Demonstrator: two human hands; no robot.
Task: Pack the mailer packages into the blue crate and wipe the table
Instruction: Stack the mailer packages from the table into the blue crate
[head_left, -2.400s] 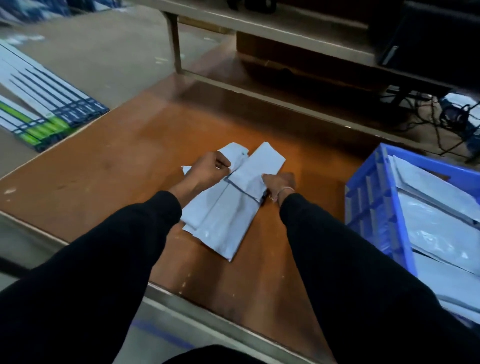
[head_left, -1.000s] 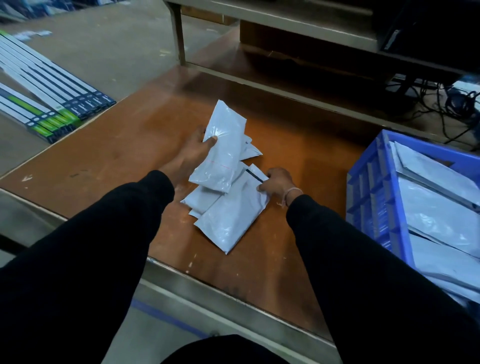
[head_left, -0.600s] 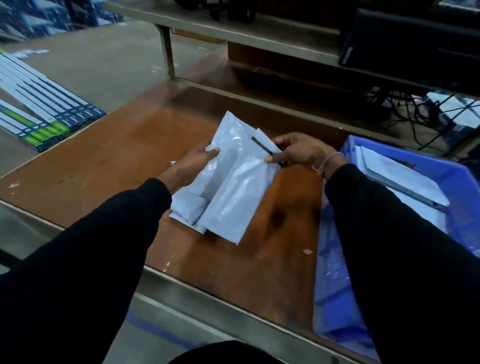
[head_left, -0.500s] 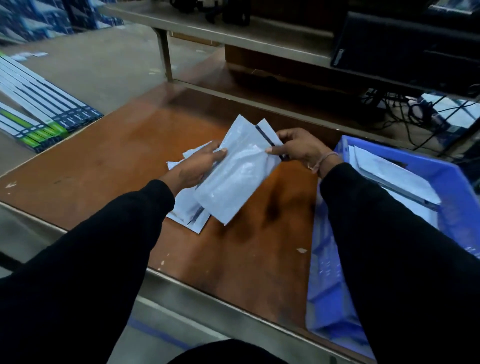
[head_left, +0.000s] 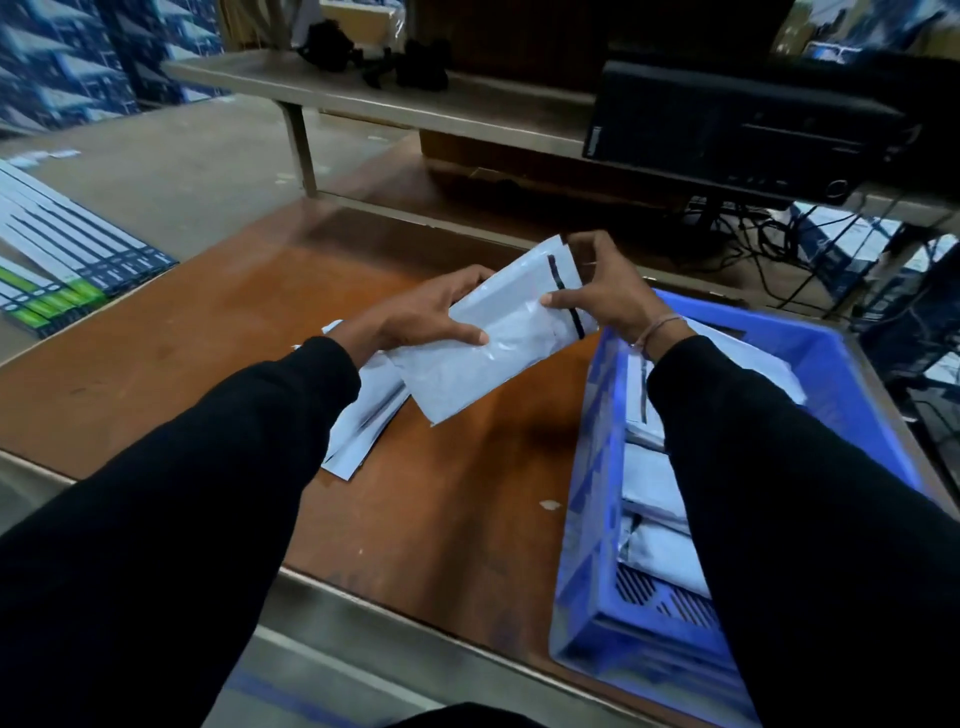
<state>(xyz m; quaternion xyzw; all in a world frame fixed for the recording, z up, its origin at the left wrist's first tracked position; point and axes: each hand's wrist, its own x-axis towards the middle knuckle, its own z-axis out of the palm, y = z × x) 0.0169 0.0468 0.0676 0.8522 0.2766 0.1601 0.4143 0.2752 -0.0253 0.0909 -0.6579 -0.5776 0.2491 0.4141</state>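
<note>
A white mailer package (head_left: 498, 338) with a black strip near its top is held in the air above the brown table (head_left: 208, 332), just left of the blue crate (head_left: 592, 467). My left hand (head_left: 421, 317) grips its left side with the thumb on top. My right hand (head_left: 602, 296) pinches its upper right end. Under my left forearm, more white mailers (head_left: 363, 415) lie flat on the table. The crate holds several white mailers (head_left: 649, 478), partly hidden by my right sleeve.
A raised metal shelf (head_left: 415, 104) runs along the table's far side, carrying a black computer case (head_left: 737, 135). Tangled cables (head_left: 769, 244) lie behind the crate. Long white and green boxes (head_left: 62, 265) lie on the floor at the left. The table's metal front edge (head_left: 395, 618) is close.
Both hands have lifted one mailer off the pile and carried it to the right, toward the crate. The other mailers stayed on the table. The camera view has tilted right.
</note>
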